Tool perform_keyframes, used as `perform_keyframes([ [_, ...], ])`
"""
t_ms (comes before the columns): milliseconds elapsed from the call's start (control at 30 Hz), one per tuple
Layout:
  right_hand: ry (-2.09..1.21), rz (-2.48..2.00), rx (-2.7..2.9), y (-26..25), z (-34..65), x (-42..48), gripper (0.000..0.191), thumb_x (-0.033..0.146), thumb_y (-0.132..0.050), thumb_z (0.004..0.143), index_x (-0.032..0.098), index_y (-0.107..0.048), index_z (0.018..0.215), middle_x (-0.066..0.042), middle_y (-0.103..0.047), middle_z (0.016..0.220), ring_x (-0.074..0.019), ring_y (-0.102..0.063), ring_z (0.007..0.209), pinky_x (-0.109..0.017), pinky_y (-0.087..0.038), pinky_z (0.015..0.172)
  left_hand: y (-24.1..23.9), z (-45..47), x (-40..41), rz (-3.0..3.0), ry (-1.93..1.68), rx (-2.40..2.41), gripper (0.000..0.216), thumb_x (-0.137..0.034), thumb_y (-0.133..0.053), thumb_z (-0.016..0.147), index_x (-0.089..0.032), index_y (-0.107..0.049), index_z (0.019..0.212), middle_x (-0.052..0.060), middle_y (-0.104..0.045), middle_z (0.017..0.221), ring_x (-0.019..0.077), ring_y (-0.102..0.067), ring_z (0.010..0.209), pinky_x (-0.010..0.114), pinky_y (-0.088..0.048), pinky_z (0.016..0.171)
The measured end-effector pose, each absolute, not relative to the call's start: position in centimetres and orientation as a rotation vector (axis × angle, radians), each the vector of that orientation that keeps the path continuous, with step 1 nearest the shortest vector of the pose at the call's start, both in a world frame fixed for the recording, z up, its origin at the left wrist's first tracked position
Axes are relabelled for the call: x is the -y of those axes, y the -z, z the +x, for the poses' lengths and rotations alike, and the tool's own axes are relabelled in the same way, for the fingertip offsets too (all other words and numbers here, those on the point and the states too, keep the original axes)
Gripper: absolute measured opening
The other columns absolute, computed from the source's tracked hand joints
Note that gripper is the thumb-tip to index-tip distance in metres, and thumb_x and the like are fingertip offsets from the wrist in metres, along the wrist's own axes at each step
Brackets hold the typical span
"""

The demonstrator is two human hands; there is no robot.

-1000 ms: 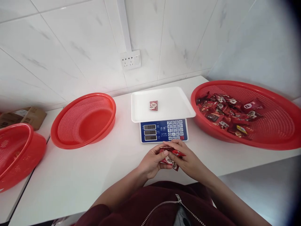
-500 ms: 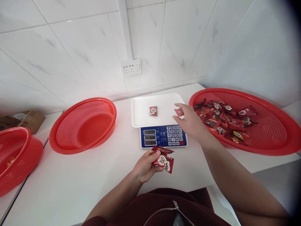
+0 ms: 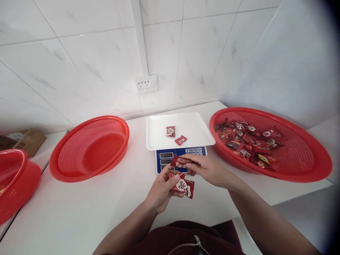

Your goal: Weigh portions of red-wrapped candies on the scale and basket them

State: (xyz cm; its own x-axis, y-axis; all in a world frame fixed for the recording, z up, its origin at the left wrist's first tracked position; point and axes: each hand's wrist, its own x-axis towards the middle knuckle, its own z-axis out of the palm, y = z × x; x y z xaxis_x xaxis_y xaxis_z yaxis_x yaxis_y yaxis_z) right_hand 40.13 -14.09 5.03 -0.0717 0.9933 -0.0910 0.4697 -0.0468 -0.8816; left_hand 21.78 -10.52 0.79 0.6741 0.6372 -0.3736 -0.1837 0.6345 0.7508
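Several red-wrapped candies are pinched in my left hand, in front of the scale. My right hand grips another red candy packet at the top of that bunch; its far end touches my left fingers. Behind both hands stands a blue digital scale with a white tray on top. Two candies lie apart on the tray: a squarish one and a smaller twisted-looking one. My hands cover part of the scale's keypad.
To the right, a red perforated basket holds many wrapped candies. A red basket with nothing in it stands left of the scale. Another red basket and a cardboard box are at the far left. A wall socket is behind.
My right hand has come back from the tray to my left hand and taken hold of a candy there. A second candy now lies on the tray, and the display reading has changed.
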Motion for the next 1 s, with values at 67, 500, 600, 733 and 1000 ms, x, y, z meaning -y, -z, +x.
perform_keyframes([
  [67, -0.941, -1.658, 1.43, -5.2, 40.9, 13.2, 0.043, 0.041, -0.041, 0.087, 0.024, -0.05, 0.126, -0.005, -0.067, 0.105, -0.0171, -0.065, 0.073, -0.033, -0.054, 0.069, -0.9, 21.9, 10.6, 0.739, -0.519, -0.706, 0.046, -0.035, -0.072, 0.068, -0.022, -0.056, 0.11, 0.001, -0.056, 0.09, 0.0069, -0.058, 0.06, 0.019, -0.054, 0.047],
  [500, -1.256, -1.557, 1.437, -3.8, 38.2, 16.7, 0.053, 0.037, -0.054, 0.081, 0.025, -0.043, 0.131, -0.004, -0.068, 0.095, -0.0148, -0.062, 0.068, -0.031, -0.052, 0.063, -0.4, 22.0, 10.9, 0.933, -0.647, -0.762, 0.031, -0.04, -0.068, 0.071, -0.017, -0.057, 0.089, 0.002, -0.06, 0.081, 0.0116, -0.058, 0.068, 0.022, -0.051, 0.057],
  [600, -1.172, -1.57, 1.294, -3.6, 38.7, 16.4, 0.04, 0.035, -0.054, 0.08, 0.019, -0.057, 0.116, -0.002, -0.066, 0.077, -0.0122, -0.058, 0.057, -0.029, -0.052, 0.056, -0.4, 22.4, 10.9, 0.928, -0.641, -0.736, 0.033, -0.044, -0.065, 0.073, -0.017, -0.057, 0.091, 0.004, -0.058, 0.089, 0.014, -0.057, 0.076, 0.024, -0.05, 0.059],
  [733, -0.889, -1.569, 1.118, -5.0, 41.2, 14.7, 0.036, 0.04, -0.054, 0.079, 0.016, -0.062, 0.105, -0.004, -0.067, 0.08, -0.0148, -0.062, 0.062, -0.032, -0.055, 0.061, -0.7, 22.4, 10.7, 0.871, -0.646, -0.746, 0.031, -0.045, -0.059, 0.078, -0.018, -0.059, 0.093, 0.004, -0.055, 0.089, 0.0139, -0.051, 0.082, 0.025, -0.05, 0.065],
  [1000, -0.612, -1.65, 1.418, -4.3, 40.4, 14.8, 0.05, 0.043, -0.051, 0.083, 0.027, -0.046, 0.13, -0.007, -0.04, 0.141, -0.0268, -0.04, 0.126, -0.044, -0.045, 0.094, 0.0, 21.2, 10.8, 1.056, -0.603, -0.716, 0.048, -0.029, -0.067, 0.073, -0.023, -0.051, 0.118, 0.006, -0.058, 0.107, 0.0162, -0.056, 0.089, 0.032, -0.047, 0.082],
])
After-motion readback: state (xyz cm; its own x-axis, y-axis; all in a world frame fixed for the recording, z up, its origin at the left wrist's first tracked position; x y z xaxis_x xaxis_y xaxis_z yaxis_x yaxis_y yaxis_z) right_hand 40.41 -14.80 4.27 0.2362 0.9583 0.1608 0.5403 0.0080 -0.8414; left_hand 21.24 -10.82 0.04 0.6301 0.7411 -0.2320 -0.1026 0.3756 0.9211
